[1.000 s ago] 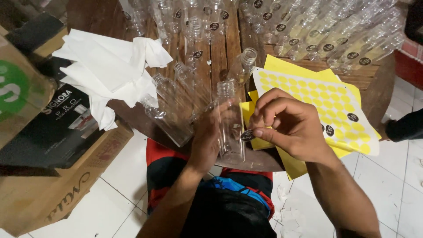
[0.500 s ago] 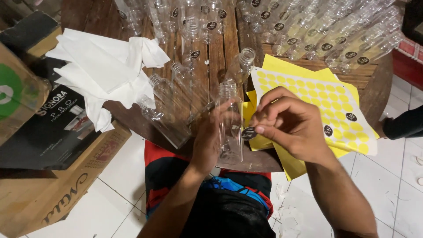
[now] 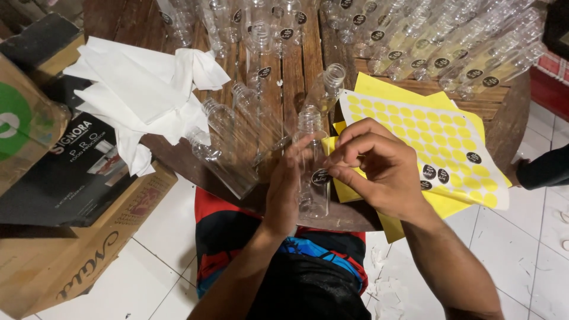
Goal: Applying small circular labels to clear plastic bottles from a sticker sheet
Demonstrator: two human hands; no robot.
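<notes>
Both hands (image 3: 332, 178) clasp bottle (image 3: 313, 178).

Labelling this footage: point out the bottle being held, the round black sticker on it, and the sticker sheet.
clear bottle (image 3: 312, 127), head view, neck
black sticker (image 3: 320, 176), head view, centre
sticker sheet (image 3: 409, 127), head view, yellow grid

The right hand (image 3: 379, 169) has shifted slightly toward nine o'clock, closing on the clear plastic bottle (image 3: 312, 163) that the left hand (image 3: 284, 184) steadies. A second ago its fingertips pinched the round black sticker (image 3: 320, 176) just off the bottle's side; now the sticker lies pressed against the bottle wall, with the thumb and forefinger flat upon it. The left hand's grip has slid a little toward six o'clock along the bottle, its fingers straighter than before. The bottle itself has tipped slightly more upright over the tabletop (image 3: 284, 77) edge.
</notes>
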